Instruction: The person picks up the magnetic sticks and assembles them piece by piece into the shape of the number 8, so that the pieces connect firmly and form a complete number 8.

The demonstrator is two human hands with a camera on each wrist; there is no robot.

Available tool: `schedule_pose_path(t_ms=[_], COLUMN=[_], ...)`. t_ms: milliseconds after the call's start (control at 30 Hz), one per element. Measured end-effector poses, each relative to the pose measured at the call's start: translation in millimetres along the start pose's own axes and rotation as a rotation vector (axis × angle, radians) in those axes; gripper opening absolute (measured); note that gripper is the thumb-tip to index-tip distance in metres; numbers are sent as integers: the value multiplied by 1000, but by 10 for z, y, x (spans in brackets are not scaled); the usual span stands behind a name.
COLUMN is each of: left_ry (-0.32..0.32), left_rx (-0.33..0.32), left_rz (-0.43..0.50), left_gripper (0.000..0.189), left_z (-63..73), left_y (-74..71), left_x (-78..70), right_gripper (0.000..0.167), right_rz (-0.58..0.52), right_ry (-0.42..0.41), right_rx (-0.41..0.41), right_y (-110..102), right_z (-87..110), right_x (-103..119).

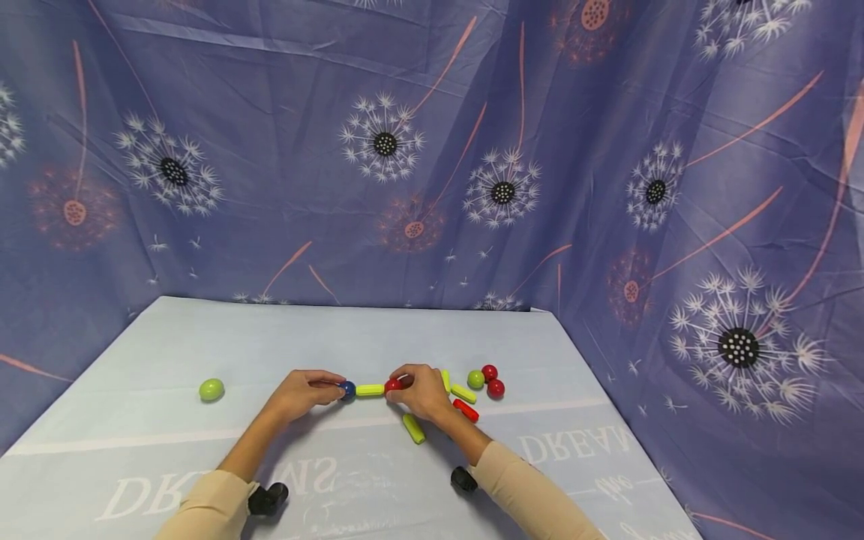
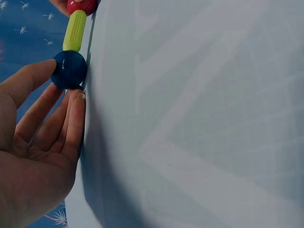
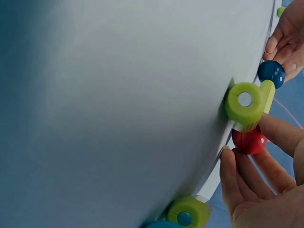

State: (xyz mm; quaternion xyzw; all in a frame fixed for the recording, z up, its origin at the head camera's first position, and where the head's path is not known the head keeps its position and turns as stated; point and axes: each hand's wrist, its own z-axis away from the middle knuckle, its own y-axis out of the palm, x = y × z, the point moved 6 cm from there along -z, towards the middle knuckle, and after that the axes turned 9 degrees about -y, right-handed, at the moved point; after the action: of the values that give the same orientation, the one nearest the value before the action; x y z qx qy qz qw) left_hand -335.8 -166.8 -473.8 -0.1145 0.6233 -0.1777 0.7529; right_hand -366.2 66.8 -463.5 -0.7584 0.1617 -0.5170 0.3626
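Observation:
My left hand [image 1: 307, 394] pinches a blue ball [image 2: 69, 70] between thumb and fingers. From that ball a yellow-green rod [image 1: 369, 390] runs straight across to a red ball [image 3: 249, 141], and it touches both balls. The red ball is pinched in my right hand [image 1: 420, 390], which covers part of it in the head view. All three pieces lie in one line at the tabletop. Just below the right hand rests a loose green rod [image 1: 413, 428], whose round end [image 3: 244, 99] shows a silver disc in the right wrist view.
Right of the right hand lie two yellow-green rods, one partly hidden [image 1: 445, 380] and one tilted [image 1: 463, 393], a red rod [image 1: 466, 409], a green ball [image 1: 475, 379] and two red balls [image 1: 496, 388]. Another green ball [image 1: 211, 389] sits far left. Patterned cloth [image 1: 324, 187] hangs behind the table.

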Motion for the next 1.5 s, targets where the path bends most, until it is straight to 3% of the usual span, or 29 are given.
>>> schedule_pose_path(t_ms=[333, 733, 1100, 1500], left_ry=[-2, -44, -98, -131], left_rx=[-31, -49, -94, -97], left_rz=[-6, 38, 102, 177], left_gripper=[36, 36, 39, 40], left_z=[13, -16, -140, -261], left_y=[10, 7, -16, -15], left_x=[-33, -52, -11, 37], right_gripper=[41, 27, 26, 27], right_rz=[-74, -96, -64, -59], right_ry=[16, 21, 94, 111], right_rx=[6, -1, -31, -26], right_y=[-52, -87, -78, -83], right_z=[27, 2, -185, -252], right_x=[-33, -66, -100, -127])
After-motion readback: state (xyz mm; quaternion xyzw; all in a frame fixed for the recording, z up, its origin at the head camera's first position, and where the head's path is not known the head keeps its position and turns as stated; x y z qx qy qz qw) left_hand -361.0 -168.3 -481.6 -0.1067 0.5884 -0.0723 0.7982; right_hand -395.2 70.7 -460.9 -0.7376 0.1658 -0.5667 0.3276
